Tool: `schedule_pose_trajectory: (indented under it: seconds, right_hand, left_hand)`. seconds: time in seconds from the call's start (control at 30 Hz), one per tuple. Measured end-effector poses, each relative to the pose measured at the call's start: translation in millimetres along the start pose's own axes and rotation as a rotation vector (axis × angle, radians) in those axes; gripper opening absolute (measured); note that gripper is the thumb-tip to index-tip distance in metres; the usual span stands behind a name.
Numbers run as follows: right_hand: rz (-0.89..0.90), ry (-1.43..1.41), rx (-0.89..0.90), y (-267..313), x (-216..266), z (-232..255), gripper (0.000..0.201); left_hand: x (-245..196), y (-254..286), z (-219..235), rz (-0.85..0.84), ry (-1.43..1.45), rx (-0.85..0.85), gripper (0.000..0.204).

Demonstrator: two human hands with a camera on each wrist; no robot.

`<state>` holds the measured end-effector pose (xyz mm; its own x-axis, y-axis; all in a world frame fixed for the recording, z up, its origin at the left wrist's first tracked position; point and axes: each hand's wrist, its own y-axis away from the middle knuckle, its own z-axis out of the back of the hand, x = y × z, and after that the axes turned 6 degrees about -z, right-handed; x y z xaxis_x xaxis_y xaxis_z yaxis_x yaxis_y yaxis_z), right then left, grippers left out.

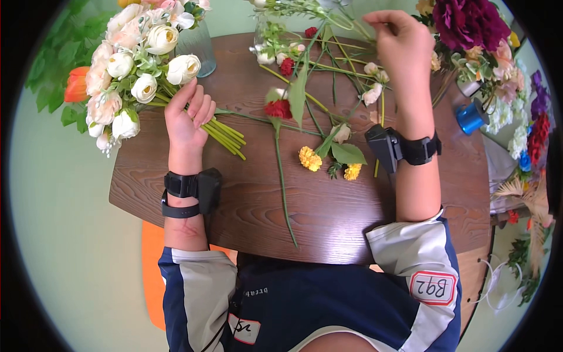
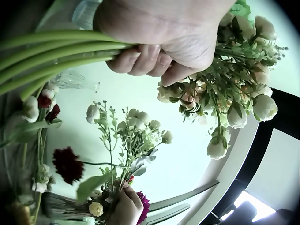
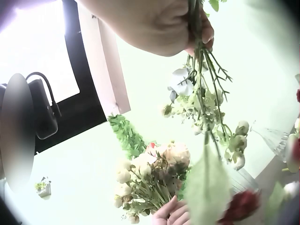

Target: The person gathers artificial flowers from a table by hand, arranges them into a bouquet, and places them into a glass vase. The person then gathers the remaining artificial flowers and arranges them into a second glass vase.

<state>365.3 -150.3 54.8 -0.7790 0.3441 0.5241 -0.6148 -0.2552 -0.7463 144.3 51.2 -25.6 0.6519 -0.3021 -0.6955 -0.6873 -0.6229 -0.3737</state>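
The left hand (image 1: 189, 114) grips a bouquet of cream and peach flowers (image 1: 144, 88) by its green stems (image 1: 226, 138), blooms toward the upper left; in the left wrist view the fingers curl round those stems (image 2: 61, 51). Raised over the table's right side, the right hand (image 1: 404, 53) pinches thin stems of a spray with small white blooms (image 2: 140, 123). In the right wrist view this spray (image 3: 199, 105) hangs below the right hand (image 3: 154, 28). A red carnation (image 1: 278, 108) with a long stem stands out near the table's middle.
Loose stems, yellow blooms (image 1: 309, 159) and white blooms (image 1: 372, 94) lie across the brown table (image 1: 246, 205). A glass vase (image 1: 198, 50) stands behind the bouquet. At the right are a blue cup (image 1: 471, 117) and a large purple flower (image 1: 471, 24).
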Motion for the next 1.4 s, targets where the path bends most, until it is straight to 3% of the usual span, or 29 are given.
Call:
schedule_pose_trajectory:
  seconds: [0.1,0.23,0.5,0.57,0.77,0.9,0.97,1.0,1.03,1.1,1.2,1.3,1.4]
  right_hand:
    - [-0.006,0.052,-0.031,-10.1,-13.9,10.6,0.017]
    - [-0.216,0.092,0.07,-17.7,-16.4,26.6,0.018]
    - [-0.174,-0.304,0.108,-28.0,-39.0,24.3,0.017]
    - [-0.216,-0.414,0.274,-26.7,-35.3,22.1,0.018]
    - [-0.194,-0.354,0.472,-22.9,-41.0,11.2,0.02]
    - [-0.098,-0.134,0.459,-20.2,-62.4,-10.0,0.024]
    - [0.016,0.063,0.349,-15.6,-72.6,-25.1,0.024]
    - [-0.031,0.206,0.378,-11.1,-85.6,-38.1,0.031]
    - [-0.081,0.429,0.586,-10.9,-80.3,-39.7,0.036]
    - [-0.054,0.688,0.552,10.2,-74.2,-49.0,0.037]
    - [0.1,0.415,0.504,22.7,-70.3,-69.8,0.036]
    - [0.36,0.017,0.636,38.9,-51.7,-80.9,0.043]
    - [0.481,-0.14,0.946,56.1,-42.6,-89.1,0.047]
  left_hand:
    - [1.7,-0.6,1.0,0.008,0.01,-0.002,0.02]
    - [2.8,-0.6,1.6,0.011,0.016,-0.005,0.02]
    - [1.6,0.1,-2.2,0.008,-0.029,-0.039,0.024]
    - [2.2,0.0,-2.2,0.004,-0.021,-0.023,0.022]
    - [3.6,0.6,-1.3,0.009,-0.019,-0.032,0.02]
    - [5.8,0.7,-1.4,0.026,-0.017,-0.049,0.023]
    - [6.8,-0.1,-0.2,0.024,-0.01,-0.037,0.022]
    - [7.2,0.3,-1.2,0.03,-0.012,-0.052,0.022]
    - [7.3,1.2,-2.3,0.034,-0.014,-0.068,0.022]
    - [7.2,2.4,-5.0,0.033,-0.027,-0.075,0.021]
    - [6.9,3.2,-3.7,0.018,-0.055,-0.08,0.02]
    - [6.1,4.2,-6.8,-0.015,-0.103,-0.096,0.019]
    - [7.6,3.9,-6.3,-0.087,-0.224,-0.205,0.021]
